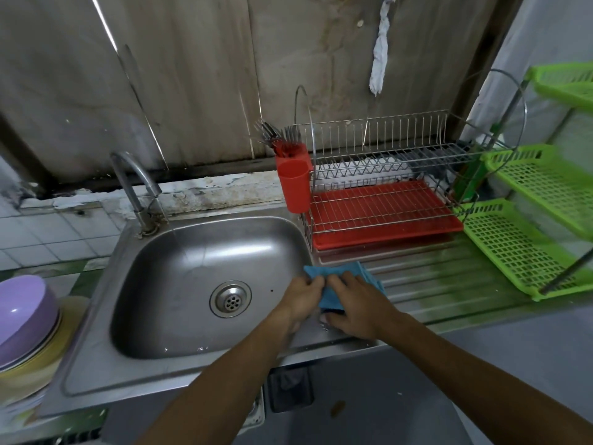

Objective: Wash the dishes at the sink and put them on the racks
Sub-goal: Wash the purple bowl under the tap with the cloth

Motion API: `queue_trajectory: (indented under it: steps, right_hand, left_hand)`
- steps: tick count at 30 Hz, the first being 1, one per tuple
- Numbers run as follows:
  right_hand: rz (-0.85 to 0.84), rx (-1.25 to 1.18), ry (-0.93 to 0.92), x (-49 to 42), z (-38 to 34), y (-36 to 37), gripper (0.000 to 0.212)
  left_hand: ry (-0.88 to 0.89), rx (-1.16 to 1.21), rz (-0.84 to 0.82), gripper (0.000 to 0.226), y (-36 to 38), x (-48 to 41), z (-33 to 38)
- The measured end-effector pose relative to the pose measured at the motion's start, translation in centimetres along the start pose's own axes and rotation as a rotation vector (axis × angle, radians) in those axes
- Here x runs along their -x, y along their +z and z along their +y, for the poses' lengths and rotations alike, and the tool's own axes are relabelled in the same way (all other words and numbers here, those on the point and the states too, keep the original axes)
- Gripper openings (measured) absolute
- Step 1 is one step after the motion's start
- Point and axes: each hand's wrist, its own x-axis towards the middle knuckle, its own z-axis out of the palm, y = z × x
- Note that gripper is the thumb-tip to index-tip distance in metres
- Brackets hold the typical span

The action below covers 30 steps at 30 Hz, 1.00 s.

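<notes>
Dishes (25, 319) were in neither hand; they stood stacked at the left edge of the counter, well apart from the hands, a purple bowl (22, 306) upside down on top of yellow plates (45, 361). The left hand (300, 298) and the right hand (356, 308) met at the right rim of the sink (96, 374), both with fingers curled into a blue cloth (343, 274), which lay half on the rim and half on the ribbed drainboard (449, 284); the cloth looked soft and limp, easy to bunch. Water ran from the tap (134, 181) into the bare basin, above the drain (230, 299). Beyond the drainboard stood the wire rack (385, 155) over its red tray (385, 232), with a red cutlery cup (293, 184) at its left end; the green racks (519, 248) rose at the counter's right edge.

The stack seemed to be plastic or melamine: probably light, stiff, and slippery once wet. I judged the bowl best lifted off first by its rim, thumb over the lip, and each plate held at opposite edges.
</notes>
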Motion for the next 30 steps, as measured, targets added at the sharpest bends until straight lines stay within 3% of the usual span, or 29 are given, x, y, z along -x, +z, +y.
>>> queue_trajectory:
  steps: [5,9,12,15,19,22,25,27,30]
  right_hand:
    - [0.146,-0.143,-0.051,-1.4,-1.7,0.2,0.069]
    - [0.195,-0.264,-0.162,-2.4,-3.1,0.7,0.076]
    - [0.080,-0.490,-0.171,-3.5,-4.5,0.6,0.077]
    - [-0.242,-0.879,-0.038,-4.1,-6.2,-0.7,0.082]
    - [-0.388,-1.440,0.274,-5.1,-7.9,-1.6,0.042]
    - [-0.448,-1.342,0.381,-6.0,-8.6,-1.0,0.053]
    - [-0.536,-1.527,0.445,-6.1,-9.0,-0.3,0.059]
    - [-0.489,-1.654,0.468,-6.2,-9.1,-0.2,0.055]
    - [-0.372,-1.603,0.484,-7.1,-10.0,-0.1,0.049]
  left_hand:
    - [-0.006,0.500,0.025,0.028,-2.3,1.9,2.0]
    - [-0.042,0.723,0.059,0.043,-6.7,3.4,1.9]
    - [-0.047,0.725,0.083,0.036,-8.7,4.6,1.7]
    - [-0.045,0.623,0.141,0.033,-9.6,5.3,1.0]
    - [0.033,0.438,0.236,0.028,-10.6,5.7,0.1]
    - [0.084,0.419,0.268,0.030,-11.1,6.0,-0.1]
    - [0.072,0.465,0.273,0.034,-11.8,6.4,-0.2]
    - [0.036,0.510,0.235,0.031,-12.5,6.5,-0.4]
    - [-0.001,0.462,0.248,0.032,-12.9,6.8,-0.7]
